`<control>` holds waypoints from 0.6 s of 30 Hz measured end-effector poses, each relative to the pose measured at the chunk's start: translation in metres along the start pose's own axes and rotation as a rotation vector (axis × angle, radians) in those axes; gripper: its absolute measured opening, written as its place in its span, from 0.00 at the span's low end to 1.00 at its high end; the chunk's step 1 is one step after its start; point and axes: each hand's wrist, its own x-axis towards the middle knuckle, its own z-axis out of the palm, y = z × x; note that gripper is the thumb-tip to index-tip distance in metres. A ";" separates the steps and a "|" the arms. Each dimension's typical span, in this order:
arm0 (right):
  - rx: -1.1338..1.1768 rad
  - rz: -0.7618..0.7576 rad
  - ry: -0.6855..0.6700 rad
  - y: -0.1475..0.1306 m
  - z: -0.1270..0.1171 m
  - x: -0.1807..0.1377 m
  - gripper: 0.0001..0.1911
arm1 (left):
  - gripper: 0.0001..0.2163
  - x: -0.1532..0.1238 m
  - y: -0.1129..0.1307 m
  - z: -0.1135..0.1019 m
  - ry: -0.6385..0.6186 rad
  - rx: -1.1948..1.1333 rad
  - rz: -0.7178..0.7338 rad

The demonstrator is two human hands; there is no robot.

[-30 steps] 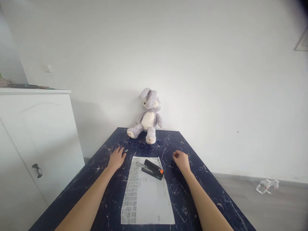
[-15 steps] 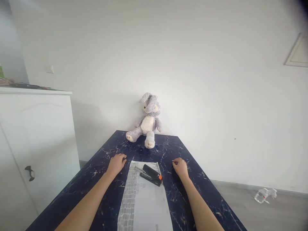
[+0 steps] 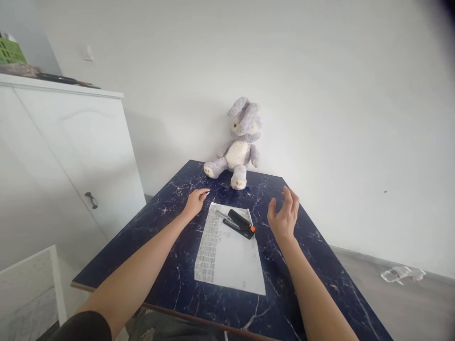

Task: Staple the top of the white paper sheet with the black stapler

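My left hand point(image 3: 195, 201) rests on the dark blue marble table point(image 3: 167, 251), its fingers pinched on a small pale strip point(image 3: 205, 192) that I cannot make out clearly. My right hand point(image 3: 284, 216) hovers above the table with its fingers spread, holding nothing. Between the hands lies a white sheet of paper point(image 3: 231, 258) with a patterned left edge. A black stapler point(image 3: 241, 223) with an orange tip lies swung open on the sheet's far end, nearer my right hand.
A grey and white plush rabbit point(image 3: 238, 143) sits at the table's far edge against the wall. A white cabinet point(image 3: 71, 147) stands to the left with a green basket point(image 3: 10, 49) on top. A crushed plastic bottle point(image 3: 400, 273) lies on the floor at right.
My right hand has lifted off the table and spread its fingers. My left hand has closed on the small strip that lay by its fingertips. The view has shifted and pulled back.
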 end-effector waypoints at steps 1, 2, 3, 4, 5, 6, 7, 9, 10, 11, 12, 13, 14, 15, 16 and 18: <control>0.064 -0.026 -0.070 -0.010 -0.002 0.001 0.26 | 0.16 -0.002 0.002 0.003 -0.005 -0.108 -0.025; 0.137 -0.045 -0.188 -0.019 -0.002 -0.001 0.24 | 0.16 -0.003 0.006 0.007 -0.013 -0.241 -0.054; 0.211 -0.056 -0.338 -0.027 0.000 -0.003 0.22 | 0.17 -0.006 0.010 0.011 -0.024 -0.388 -0.085; 0.275 -0.062 -0.497 -0.034 0.003 -0.007 0.22 | 0.17 -0.008 0.014 0.015 -0.037 -0.527 -0.117; 0.321 -0.063 -0.638 -0.039 0.007 -0.011 0.23 | 0.18 -0.010 0.019 0.019 -0.051 -0.636 -0.145; 0.345 -0.061 -0.747 -0.043 0.011 -0.016 0.25 | 0.19 -0.013 0.024 0.022 -0.067 -0.705 -0.166; 0.349 -0.056 -0.821 -0.046 0.016 -0.021 0.28 | 0.20 -0.015 0.028 0.026 -0.085 -0.750 -0.182; 0.327 -0.046 -0.882 -0.049 0.025 -0.030 0.31 | 0.20 -0.019 0.035 0.031 -0.119 -0.779 -0.196; 0.314 -0.039 -0.888 -0.048 0.029 -0.033 0.29 | 0.20 -0.020 0.038 0.032 -0.131 -0.774 -0.199; 0.306 -0.031 -0.885 -0.048 0.032 -0.035 0.27 | 0.20 -0.021 0.041 0.033 -0.138 -0.768 -0.205; 0.302 -0.022 -0.880 -0.047 0.034 -0.037 0.25 | 0.20 -0.022 0.043 0.033 -0.142 -0.767 -0.216; 0.302 -0.012 -0.876 -0.045 0.035 -0.038 0.23 | 0.20 -0.023 0.044 0.032 -0.145 -0.780 -0.231; 0.303 -0.004 -0.877 -0.044 0.036 -0.038 0.21 | 0.20 -0.023 0.046 0.031 -0.146 -0.808 -0.250; 0.304 0.001 -0.878 -0.043 0.036 -0.038 0.19 | 0.19 -0.023 0.047 0.030 -0.149 -0.843 -0.267; 0.303 0.005 -0.877 -0.043 0.037 -0.038 0.19 | 0.18 -0.023 0.047 0.029 -0.152 -0.877 -0.277; 0.301 0.007 -0.876 -0.042 0.037 -0.038 0.18 | 0.17 -0.023 0.048 0.026 -0.163 -0.929 -0.278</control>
